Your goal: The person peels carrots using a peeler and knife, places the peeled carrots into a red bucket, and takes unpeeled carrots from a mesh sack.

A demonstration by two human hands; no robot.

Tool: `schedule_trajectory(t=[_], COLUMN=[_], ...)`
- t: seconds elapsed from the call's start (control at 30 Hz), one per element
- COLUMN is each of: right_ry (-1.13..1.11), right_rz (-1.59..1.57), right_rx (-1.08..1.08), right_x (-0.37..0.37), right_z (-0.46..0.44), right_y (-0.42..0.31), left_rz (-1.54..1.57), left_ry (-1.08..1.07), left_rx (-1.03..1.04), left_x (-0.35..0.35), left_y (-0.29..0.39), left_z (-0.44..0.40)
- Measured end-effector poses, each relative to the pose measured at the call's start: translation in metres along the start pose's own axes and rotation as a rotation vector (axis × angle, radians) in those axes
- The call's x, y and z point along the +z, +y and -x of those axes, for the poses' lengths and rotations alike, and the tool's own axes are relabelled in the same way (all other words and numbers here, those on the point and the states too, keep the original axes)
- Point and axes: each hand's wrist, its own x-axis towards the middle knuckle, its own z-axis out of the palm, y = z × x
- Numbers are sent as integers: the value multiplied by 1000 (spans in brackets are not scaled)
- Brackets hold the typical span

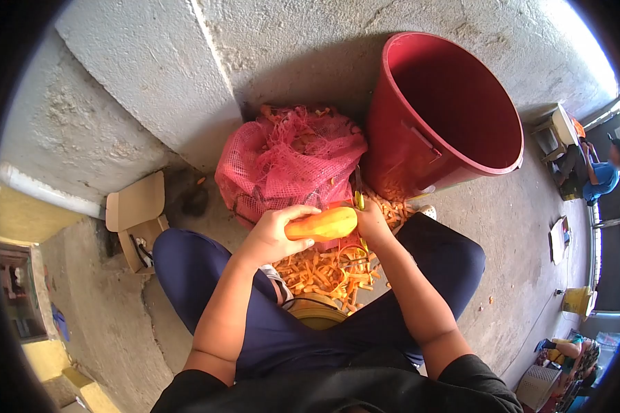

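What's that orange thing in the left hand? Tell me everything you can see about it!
It looks like a thick, smooth orange vegetable, long, with a rounded end and a yellowish shine. It's held sideways, right end slightly higher, above the orange peelings. The left hand grips it, hiding its left end. The right hand is beside its rounded end; whether they touch is unclear.

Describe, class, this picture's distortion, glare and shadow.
In the head view, the scene's edges bend within a dark round border; the head view's upper right glares white along the wall; the head view shows the orange vegetable brightly lit and the red bin shadowed inside.
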Motion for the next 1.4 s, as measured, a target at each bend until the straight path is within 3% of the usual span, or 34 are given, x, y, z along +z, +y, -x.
schedule_trajectory(t=[0.23,0.37,0.57,0.67,0.83,1.4], right_ry=[81,95,22,-42,-3,15], right_rz=[538,521,757,737,751,764], right_rx=[-142,-151,-224,-239,-323,-212], right_x=[9,15,20,24,27,28], right_z=[8,16,35,42,37,29], right_y=[-8,-20,-35,-36,-20,-15], left_rz=[-305,-157,-379,-423,-434,-558], left_ry=[-146,-5,375,425,438,430], left_rx=[-307,-202,-55,-81,-51,1], left_x=[10,16,19,17,21,18], left_y=[-10,-16,-19,-18,-17,-17], left_z=[-5,-5,-10,-12,-14,-12])
